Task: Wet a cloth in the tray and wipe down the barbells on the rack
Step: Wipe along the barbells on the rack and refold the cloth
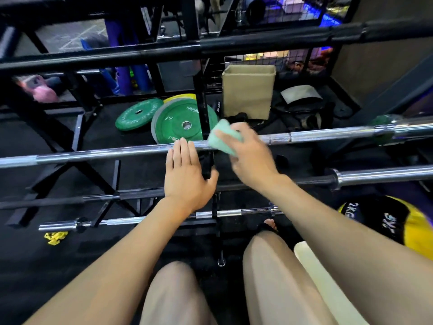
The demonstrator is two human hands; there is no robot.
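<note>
Right now the right hand (251,156) pinches a pale green cloth (223,138) between thumb and fingers and presses it onto the chrome barbell (117,153) that lies on the black rack (206,99), just right of the rack's central upright. The left hand (185,174) lies flat beside it, fingers straight and together, their tips resting on the same bar just left of the cloth — probably to steady the bar or keep it from rolling under the wipe. The cloth looks folded around the top and near side of the shaft, so more of the metal would be covered in a pass.

That barbell runs nearly left to right across the view, its long axis level, the right end rising slightly toward its sleeve. Three more bars lie nearer the person, below the chrome barbell and roughly parallel to it; a dark one runs above and beyond it. Green weight plates (180,123) rest on the floor behind the chrome barbell. No tray is visible.
</note>
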